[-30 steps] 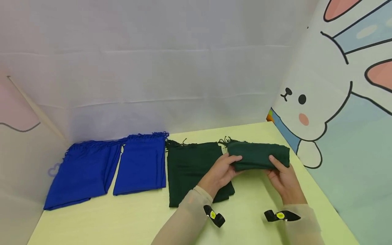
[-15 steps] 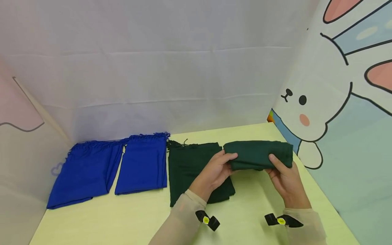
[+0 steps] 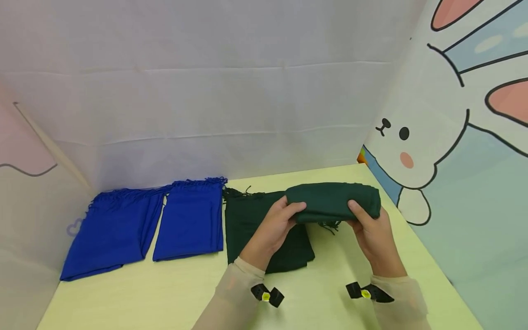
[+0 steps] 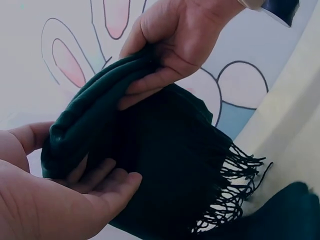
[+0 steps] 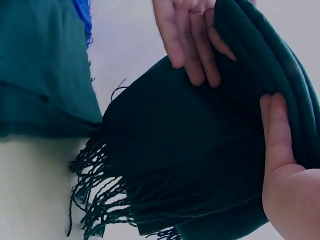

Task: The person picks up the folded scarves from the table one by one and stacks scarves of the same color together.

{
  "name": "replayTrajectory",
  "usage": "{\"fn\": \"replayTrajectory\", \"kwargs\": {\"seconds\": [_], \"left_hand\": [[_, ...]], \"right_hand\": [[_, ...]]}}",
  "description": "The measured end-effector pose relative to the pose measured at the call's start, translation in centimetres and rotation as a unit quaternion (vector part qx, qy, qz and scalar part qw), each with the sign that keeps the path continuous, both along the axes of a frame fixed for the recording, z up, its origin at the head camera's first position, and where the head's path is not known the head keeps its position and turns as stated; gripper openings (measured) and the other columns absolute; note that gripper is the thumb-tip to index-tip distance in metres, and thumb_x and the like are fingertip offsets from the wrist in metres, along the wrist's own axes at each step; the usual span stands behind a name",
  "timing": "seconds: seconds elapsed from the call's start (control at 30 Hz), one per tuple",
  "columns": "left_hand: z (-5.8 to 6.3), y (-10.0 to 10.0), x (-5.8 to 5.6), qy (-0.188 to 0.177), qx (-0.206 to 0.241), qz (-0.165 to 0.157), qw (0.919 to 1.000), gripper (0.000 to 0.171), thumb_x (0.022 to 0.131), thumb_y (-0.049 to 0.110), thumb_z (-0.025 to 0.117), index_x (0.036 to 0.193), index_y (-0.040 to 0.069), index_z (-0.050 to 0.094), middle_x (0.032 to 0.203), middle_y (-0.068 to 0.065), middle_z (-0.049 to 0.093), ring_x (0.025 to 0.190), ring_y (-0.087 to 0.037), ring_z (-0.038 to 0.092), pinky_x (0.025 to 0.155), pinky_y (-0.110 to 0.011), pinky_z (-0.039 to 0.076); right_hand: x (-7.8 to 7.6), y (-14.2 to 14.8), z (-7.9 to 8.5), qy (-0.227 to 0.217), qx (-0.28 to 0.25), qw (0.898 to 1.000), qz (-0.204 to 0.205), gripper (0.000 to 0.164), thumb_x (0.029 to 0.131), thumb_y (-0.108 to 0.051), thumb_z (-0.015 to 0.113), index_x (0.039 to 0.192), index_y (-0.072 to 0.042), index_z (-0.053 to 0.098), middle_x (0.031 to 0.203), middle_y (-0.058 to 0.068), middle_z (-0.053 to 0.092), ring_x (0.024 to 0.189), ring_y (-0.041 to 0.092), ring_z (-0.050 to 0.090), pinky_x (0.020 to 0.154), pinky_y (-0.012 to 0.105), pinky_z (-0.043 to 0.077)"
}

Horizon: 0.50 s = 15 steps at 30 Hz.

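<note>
Both hands hold a folded dark green fringed scarf above the right part of the table. At its left end the left hand grips it, thumb on top and fingers beneath. My right hand pinches the right end the same way. In the left wrist view the scarf is folded in layers at the top edge, with a flap and fringe hanging below. Its fringe dangles in the right wrist view. Another folded dark green scarf lies on the table, partly hidden by the left hand and arm.
Two folded blue fringed scarves lie further left: one blue scarf beside the green one, the other blue scarf at the far left. The pale yellow table meets a white cloth backdrop. A rabbit-print sheet borders the right side.
The held scarf has turned so its fringe, first at the upper left, now hangs underneath. Both hands have lifted it slightly and shifted left. The scarves on the table have not moved.
</note>
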State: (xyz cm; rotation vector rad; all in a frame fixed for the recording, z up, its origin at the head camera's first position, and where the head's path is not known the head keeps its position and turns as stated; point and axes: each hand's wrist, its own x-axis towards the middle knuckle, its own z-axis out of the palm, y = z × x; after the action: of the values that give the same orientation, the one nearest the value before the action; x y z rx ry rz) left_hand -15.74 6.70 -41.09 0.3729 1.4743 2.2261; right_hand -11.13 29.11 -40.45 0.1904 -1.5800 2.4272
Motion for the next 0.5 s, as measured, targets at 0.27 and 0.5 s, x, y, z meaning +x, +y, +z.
{"fn": "replayTrajectory", "kwargs": {"seconds": [0.27,0.5], "left_hand": [[0.3,-2.3,0.1,0.009,0.007,0.021,0.9997,0.036,0.104,0.02,0.053,0.135,0.001,0.05,0.129,-0.009,0.052,0.111,-0.018,0.06,0.105,-0.038,0.044],[0.6,-4.1,0.0,0.01,-0.003,0.047,0.9988,0.038,0.104,0.014,0.05,0.139,-0.001,0.049,0.132,-0.01,0.052,0.109,-0.018,0.06,0.101,-0.036,0.045]], "right_hand": [[-0.9,-1.6,0.2,-0.002,-0.002,1.0,0.031,0.025,0.103,-0.002,0.05,0.127,-0.002,0.055,0.11,0.005,0.063,0.093,0.015,0.07,0.086,0.03,0.057],[-1.3,-2.9,0.1,-0.03,0.005,0.999,0.042,0.027,0.104,-0.008,0.051,0.13,-0.002,0.052,0.112,0.005,0.061,0.095,0.014,0.069,0.086,0.03,0.057]]}}
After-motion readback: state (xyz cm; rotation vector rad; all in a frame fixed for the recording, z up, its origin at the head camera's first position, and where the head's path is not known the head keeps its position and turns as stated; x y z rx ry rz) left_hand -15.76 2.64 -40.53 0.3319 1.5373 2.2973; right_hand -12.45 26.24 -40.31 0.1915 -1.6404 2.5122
